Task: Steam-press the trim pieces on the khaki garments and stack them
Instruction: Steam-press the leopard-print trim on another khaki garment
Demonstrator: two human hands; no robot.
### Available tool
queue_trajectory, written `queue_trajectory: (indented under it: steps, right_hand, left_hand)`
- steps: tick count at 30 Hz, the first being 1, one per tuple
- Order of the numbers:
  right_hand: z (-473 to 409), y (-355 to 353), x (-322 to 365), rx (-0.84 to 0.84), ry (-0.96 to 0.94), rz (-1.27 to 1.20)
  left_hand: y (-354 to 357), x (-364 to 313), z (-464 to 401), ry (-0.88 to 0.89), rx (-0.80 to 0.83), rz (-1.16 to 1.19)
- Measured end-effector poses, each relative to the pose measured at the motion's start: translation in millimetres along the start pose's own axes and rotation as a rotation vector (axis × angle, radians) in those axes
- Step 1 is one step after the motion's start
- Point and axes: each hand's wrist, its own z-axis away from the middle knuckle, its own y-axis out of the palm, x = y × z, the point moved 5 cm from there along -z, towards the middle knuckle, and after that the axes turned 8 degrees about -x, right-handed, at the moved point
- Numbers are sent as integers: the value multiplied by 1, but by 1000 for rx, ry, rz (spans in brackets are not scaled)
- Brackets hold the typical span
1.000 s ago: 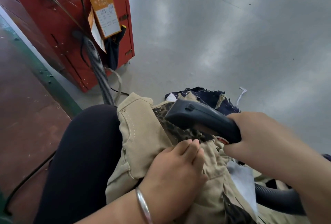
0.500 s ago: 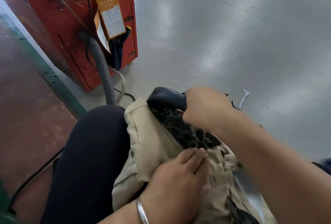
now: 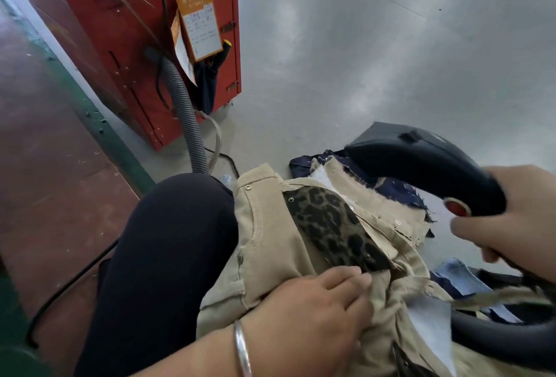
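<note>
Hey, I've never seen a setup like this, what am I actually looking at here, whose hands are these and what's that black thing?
This is one picture from a camera worn on a person's head, looking down at their lap and the grey floor. No robot is involved. The right hand grips a black handheld steam iron, lifted above and to the right of the cloth. The left hand, with a bangle at the wrist, holds down a khaki garment lying across the lap. On the garment sits a leopard-print trim piece, the part being pressed. Behind it lie dark blue fabric pieces. At the upper left stands a red cabinet with a grey ribbed hose.
</note>
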Motion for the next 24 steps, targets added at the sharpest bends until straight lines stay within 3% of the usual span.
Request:
queue_trajectory:
  steps: [2, 6, 9, 13, 17, 21, 24]
  right_hand:
    - [15, -1, -1, -25, -21, 59]
    - [33, 19, 11, 73, -136, 117]
    - [36, 40, 25, 177, -154, 259]
    - [22, 53, 55, 192, -224, 510]
    - [-14, 71, 85, 50, -295, 430]
    - [-53, 86, 103, 78, -241, 285]
    - [-57, 65, 78, 96, -197, 181]
  left_hand:
    - [1, -6, 3, -11, -62, 25]
    - [2, -13, 9, -211, -169, 54]
    - [3, -16, 12, -220, -195, 1]
    - [3, -15, 11, -222, -214, -20]
    - [2, -13, 9, -238, -197, 25]
    - [-2, -14, 15, -256, -173, 79]
    - [-9, -7, 22, -324, -202, 111]
